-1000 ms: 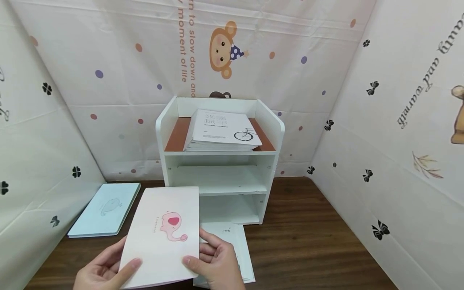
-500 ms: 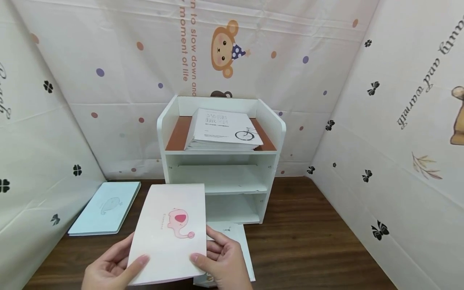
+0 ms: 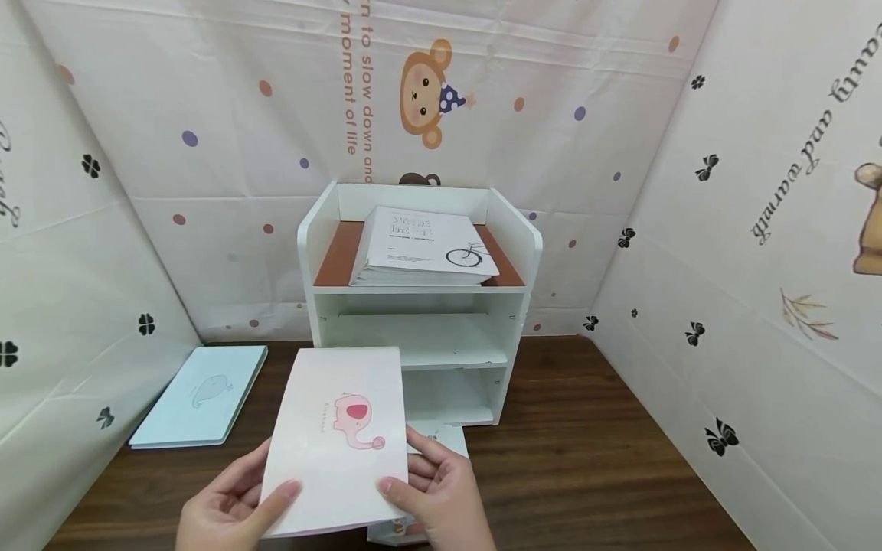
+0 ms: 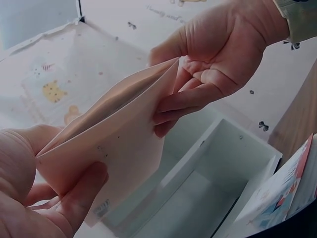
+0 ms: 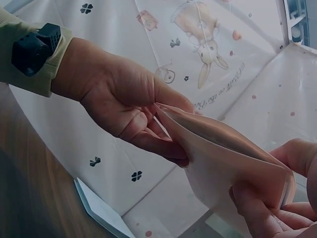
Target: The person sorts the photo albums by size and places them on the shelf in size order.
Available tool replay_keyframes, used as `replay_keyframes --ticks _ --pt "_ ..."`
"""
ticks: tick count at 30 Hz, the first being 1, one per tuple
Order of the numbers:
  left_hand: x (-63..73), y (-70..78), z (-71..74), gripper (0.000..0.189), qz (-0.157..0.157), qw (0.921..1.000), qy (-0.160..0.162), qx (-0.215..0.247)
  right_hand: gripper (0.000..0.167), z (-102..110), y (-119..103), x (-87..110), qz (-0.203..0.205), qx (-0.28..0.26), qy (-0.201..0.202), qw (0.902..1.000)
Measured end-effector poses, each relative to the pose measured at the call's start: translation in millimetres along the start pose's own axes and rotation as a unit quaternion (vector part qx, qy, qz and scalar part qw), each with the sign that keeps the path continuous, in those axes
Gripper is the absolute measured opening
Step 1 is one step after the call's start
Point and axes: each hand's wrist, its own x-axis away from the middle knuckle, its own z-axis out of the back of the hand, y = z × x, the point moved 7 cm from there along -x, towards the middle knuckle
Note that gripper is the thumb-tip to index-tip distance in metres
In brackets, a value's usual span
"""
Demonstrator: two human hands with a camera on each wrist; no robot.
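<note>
A white notebook (image 3: pixel 331 467) with a pink elephant on its cover is held up in front of the shelf, slightly tilted. My left hand (image 3: pixel 230 501) grips its lower left edge, thumb on the cover and fingers behind. On the right edge my right hand (image 3: pixel 444 490) pinches it the same way. Both wrist views show the pale back of the notebook (image 4: pixel 126 144) and its pages bowed slightly apart at the near edge. Beneath the right hand, a pale booklet (image 3: pixel 451 438) lies on the table, partly covered from sight.
A white tiered shelf (image 3: pixel 513 329) stands at the back, its lower two levels visibly bare. On its brown top lies a stack of white books (image 3: pixel 427 245). A light blue notebook (image 3: pixel 200 398) with a whale drawing rests at the left on the dark wooden table (image 3: pixel 586 474). Printed sheets wall the sides.
Both hands have carried the elephant notebook a little to the right and slightly upward, covering more of the booklet beneath. The grip stays the same.
</note>
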Motion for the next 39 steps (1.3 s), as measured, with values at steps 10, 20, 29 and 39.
replay_keyframes --ticks 10,20,29,39 --pt "4.9 2.8 -11.0 0.078 -0.02 0.9996 -0.003 0.02 0.074 7 -6 2.4 0.0 0.003 0.007 1.0" --pt "9.5 8.1 -21.7 0.076 -0.032 0.9993 -0.014 0.011 0.075 15 -11 4.0 -0.001 0.014 0.028 0.9995" --pt "11.8 11.0 -29.4 0.072 -0.046 0.9985 -0.023 0.017 0.077 20 -13 4.6 0.012 0.011 0.02 0.9997" --pt "14.7 12.0 -35.8 0.069 -0.067 0.9967 -0.028 0.035 0.08 28 -11 5.0 0.006 0.007 0.031 0.9995"
